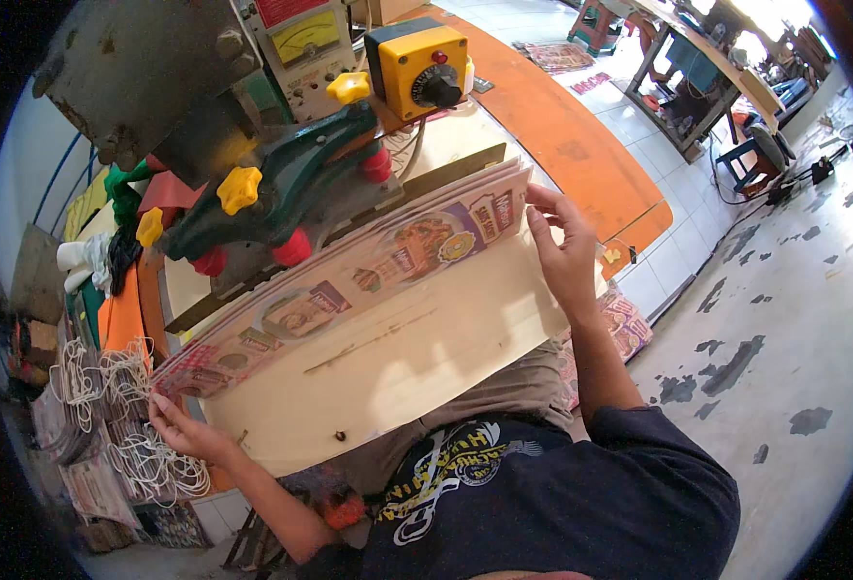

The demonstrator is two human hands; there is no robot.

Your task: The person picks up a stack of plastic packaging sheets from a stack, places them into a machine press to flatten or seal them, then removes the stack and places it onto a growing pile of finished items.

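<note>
A long stack of printed plastic sheets [354, 275], showing food pictures on pink and purple, stands tilted on its long edge across the cream work board [417, 338]. At the stack's right end my right hand [563, 246] is closed on the edge, thumb on the near side and fingers behind. My left hand [189, 430] pinches the lower left corner; part of its grip is hidden. Just behind the sheets runs a dark metal bar [223, 298]. Beyond it is a dark green machine frame [301, 179] with yellow star knobs [240, 190] and red feet.
A yellow control box [426, 72] with a black dial stands beyond the machine, beside a grey meter unit [305, 48]. The orange tabletop [562, 145] curves away at the right. Bundles of white cord [146, 454] hang over printed stacks at the lower left.
</note>
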